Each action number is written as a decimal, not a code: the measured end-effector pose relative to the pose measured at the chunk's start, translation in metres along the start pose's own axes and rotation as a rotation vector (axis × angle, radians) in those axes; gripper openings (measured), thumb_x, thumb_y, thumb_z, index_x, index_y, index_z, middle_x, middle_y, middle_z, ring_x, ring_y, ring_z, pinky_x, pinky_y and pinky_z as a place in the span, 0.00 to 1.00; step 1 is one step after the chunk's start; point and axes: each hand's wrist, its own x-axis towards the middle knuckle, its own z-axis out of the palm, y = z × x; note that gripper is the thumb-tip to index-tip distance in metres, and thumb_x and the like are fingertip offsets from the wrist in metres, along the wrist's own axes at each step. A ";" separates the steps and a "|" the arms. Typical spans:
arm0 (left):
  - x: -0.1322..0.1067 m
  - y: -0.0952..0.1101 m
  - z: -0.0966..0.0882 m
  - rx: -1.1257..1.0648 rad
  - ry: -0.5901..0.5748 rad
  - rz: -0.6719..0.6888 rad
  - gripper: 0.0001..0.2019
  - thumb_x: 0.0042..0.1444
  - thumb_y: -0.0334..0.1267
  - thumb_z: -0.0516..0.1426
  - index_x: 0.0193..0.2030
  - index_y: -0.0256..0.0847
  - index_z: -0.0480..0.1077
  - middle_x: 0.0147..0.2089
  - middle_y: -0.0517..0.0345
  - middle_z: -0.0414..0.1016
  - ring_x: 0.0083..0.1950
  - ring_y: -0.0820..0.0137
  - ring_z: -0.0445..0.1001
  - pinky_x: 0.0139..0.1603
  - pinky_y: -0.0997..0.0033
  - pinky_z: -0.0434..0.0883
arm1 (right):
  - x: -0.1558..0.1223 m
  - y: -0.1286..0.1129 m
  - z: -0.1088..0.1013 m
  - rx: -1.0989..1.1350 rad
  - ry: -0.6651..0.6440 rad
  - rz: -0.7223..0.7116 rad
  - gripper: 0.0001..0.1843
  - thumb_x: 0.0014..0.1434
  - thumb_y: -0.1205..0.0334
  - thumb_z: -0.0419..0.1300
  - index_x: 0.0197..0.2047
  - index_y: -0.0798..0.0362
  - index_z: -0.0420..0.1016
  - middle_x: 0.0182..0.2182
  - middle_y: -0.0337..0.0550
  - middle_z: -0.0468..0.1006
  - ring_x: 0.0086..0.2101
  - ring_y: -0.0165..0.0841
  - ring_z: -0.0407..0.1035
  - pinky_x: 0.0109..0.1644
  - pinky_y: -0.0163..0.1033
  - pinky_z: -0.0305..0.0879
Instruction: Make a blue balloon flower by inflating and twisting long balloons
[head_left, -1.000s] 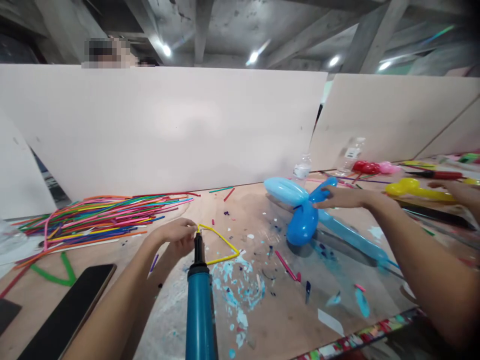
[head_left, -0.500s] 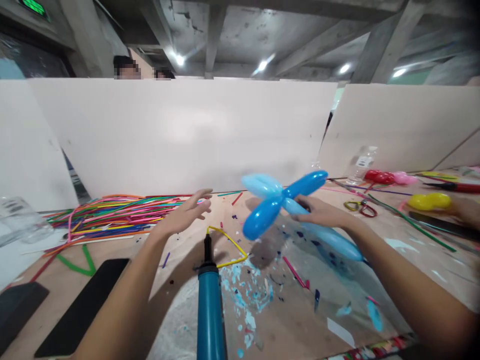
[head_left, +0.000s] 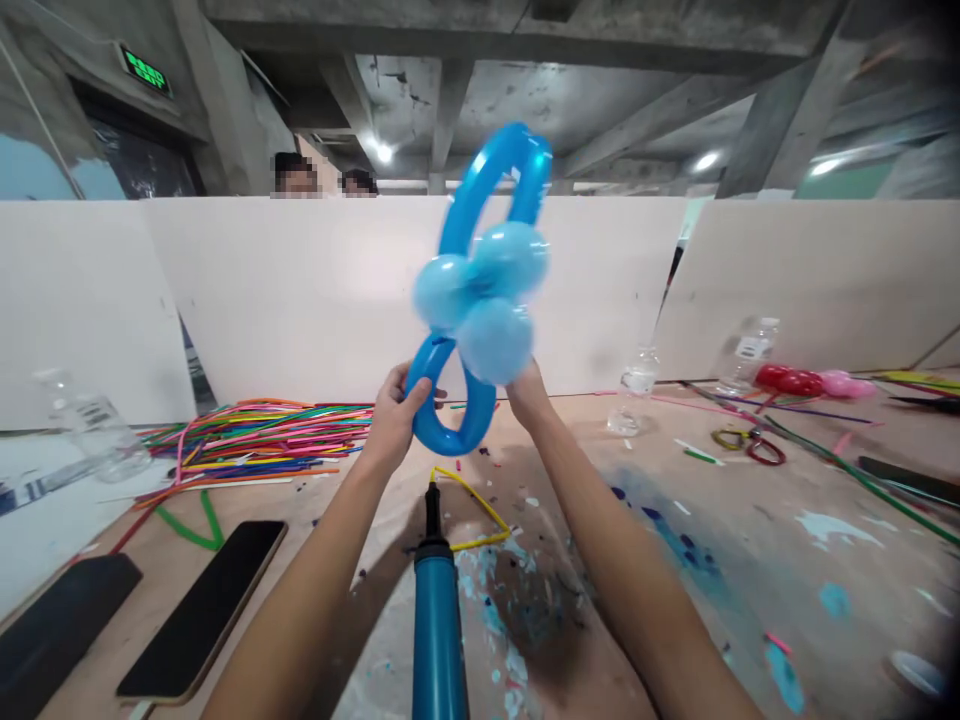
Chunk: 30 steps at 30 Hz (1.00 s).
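Observation:
A twisted balloon figure [head_left: 499,340] is held up over the table, with dark blue loops above and below several light blue bubbles. My left hand [head_left: 397,415] is closed on the left side of the lower loop, thumb in front. My right hand [head_left: 528,392] is at the right, against the lowest bubble; its fingers are mostly hidden behind the balloon. Below the figure stands a blue hand pump [head_left: 439,620] with a black nozzle. A yellow uninflated balloon [head_left: 484,505] lies bent beside the nozzle.
Many coloured uninflated balloons [head_left: 277,435] lie at the left, near a phone [head_left: 206,610] and a dark box [head_left: 67,620]. Clear bottles [head_left: 634,395] stand before the white panel [head_left: 300,300]. Red and pink balloons [head_left: 791,380] and scissors [head_left: 761,447] are at the right.
The balloon figure has been raised and turned upright, showing its loops. My left hand, empty before, has taken hold of the lower loop. My right hand has moved left and up.

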 end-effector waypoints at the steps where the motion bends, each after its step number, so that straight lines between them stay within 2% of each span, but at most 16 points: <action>1: 0.001 -0.002 -0.005 -0.014 0.041 0.036 0.24 0.47 0.46 0.66 0.49 0.42 0.65 0.38 0.59 0.73 0.34 0.70 0.76 0.34 0.71 0.74 | -0.003 0.003 0.003 0.091 -0.055 0.071 0.35 0.52 0.31 0.54 0.52 0.49 0.65 0.44 0.49 0.76 0.44 0.43 0.71 0.45 0.49 0.69; 3: 0.002 -0.005 -0.011 -0.064 0.087 0.041 0.26 0.45 0.44 0.67 0.48 0.44 0.63 0.38 0.61 0.73 0.33 0.71 0.76 0.33 0.70 0.74 | -0.013 0.006 0.011 0.222 -0.207 0.181 0.34 0.53 0.31 0.55 0.50 0.50 0.67 0.42 0.49 0.77 0.41 0.41 0.73 0.43 0.48 0.71; 5: -0.001 -0.008 -0.011 -0.096 0.070 -0.035 0.25 0.42 0.42 0.68 0.46 0.42 0.63 0.38 0.61 0.73 0.31 0.72 0.75 0.32 0.71 0.73 | -0.025 0.007 0.022 0.241 -0.303 0.194 0.30 0.51 0.39 0.63 0.49 0.51 0.68 0.41 0.47 0.78 0.40 0.39 0.74 0.43 0.46 0.71; 7: -0.007 -0.012 -0.007 -0.112 0.019 -0.131 0.25 0.40 0.39 0.68 0.44 0.40 0.64 0.36 0.61 0.73 0.28 0.74 0.73 0.31 0.71 0.72 | -0.034 0.007 0.032 0.253 -0.290 0.193 0.24 0.48 0.48 0.69 0.44 0.52 0.70 0.37 0.44 0.78 0.35 0.37 0.75 0.41 0.43 0.72; 9: -0.013 -0.016 0.000 -0.125 -0.008 -0.205 0.24 0.39 0.36 0.67 0.44 0.40 0.65 0.32 0.63 0.72 0.26 0.75 0.71 0.29 0.72 0.71 | -0.039 0.008 0.037 0.307 -0.267 0.252 0.19 0.47 0.52 0.69 0.37 0.54 0.71 0.29 0.40 0.76 0.27 0.33 0.73 0.33 0.40 0.72; 12: -0.019 -0.020 0.006 -0.137 0.028 -0.252 0.19 0.43 0.39 0.66 0.40 0.39 0.65 0.25 0.68 0.66 0.22 0.77 0.67 0.27 0.73 0.69 | -0.040 0.012 0.035 0.346 -0.234 0.333 0.14 0.46 0.56 0.68 0.29 0.54 0.69 0.20 0.36 0.70 0.18 0.29 0.66 0.21 0.35 0.65; 14: -0.020 -0.022 0.008 -0.115 0.042 -0.244 0.17 0.44 0.41 0.66 0.35 0.39 0.65 0.22 0.69 0.63 0.21 0.77 0.66 0.26 0.73 0.68 | -0.040 0.014 0.031 0.361 -0.215 0.358 0.13 0.44 0.59 0.68 0.27 0.54 0.68 0.18 0.34 0.68 0.17 0.27 0.63 0.19 0.33 0.62; 16: -0.019 -0.023 0.006 -0.081 0.058 -0.204 0.15 0.43 0.40 0.65 0.33 0.38 0.65 0.21 0.69 0.63 0.20 0.77 0.65 0.25 0.73 0.67 | -0.039 0.017 0.027 0.385 -0.200 0.373 0.12 0.43 0.60 0.67 0.27 0.53 0.67 0.17 0.35 0.68 0.17 0.28 0.63 0.19 0.33 0.62; 19: -0.015 -0.026 0.000 -0.040 0.098 -0.154 0.13 0.44 0.36 0.63 0.35 0.38 0.66 0.18 0.69 0.63 0.19 0.76 0.65 0.25 0.73 0.67 | -0.039 0.019 0.027 0.423 -0.169 0.366 0.12 0.43 0.62 0.66 0.29 0.53 0.67 0.17 0.35 0.69 0.18 0.28 0.64 0.20 0.33 0.64; 23: -0.011 -0.028 -0.009 -0.031 0.123 -0.145 0.12 0.43 0.34 0.62 0.35 0.38 0.66 0.18 0.69 0.64 0.20 0.75 0.66 0.26 0.73 0.67 | -0.038 0.022 0.030 0.475 -0.117 0.342 0.14 0.42 0.63 0.66 0.32 0.51 0.66 0.17 0.31 0.68 0.19 0.27 0.65 0.24 0.33 0.66; 27: -0.011 -0.028 -0.012 -0.005 0.103 -0.172 0.13 0.44 0.37 0.62 0.36 0.38 0.66 0.18 0.68 0.65 0.21 0.75 0.66 0.28 0.73 0.67 | -0.038 0.026 0.032 0.481 -0.104 0.340 0.17 0.42 0.63 0.68 0.35 0.52 0.67 0.18 0.32 0.69 0.19 0.28 0.65 0.23 0.34 0.66; 30: -0.013 -0.027 -0.009 0.044 0.040 -0.214 0.18 0.43 0.42 0.65 0.39 0.36 0.68 0.24 0.61 0.71 0.25 0.72 0.70 0.29 0.72 0.68 | -0.039 0.027 0.030 0.485 -0.090 0.338 0.18 0.45 0.58 0.69 0.37 0.51 0.67 0.22 0.33 0.72 0.21 0.28 0.66 0.23 0.33 0.65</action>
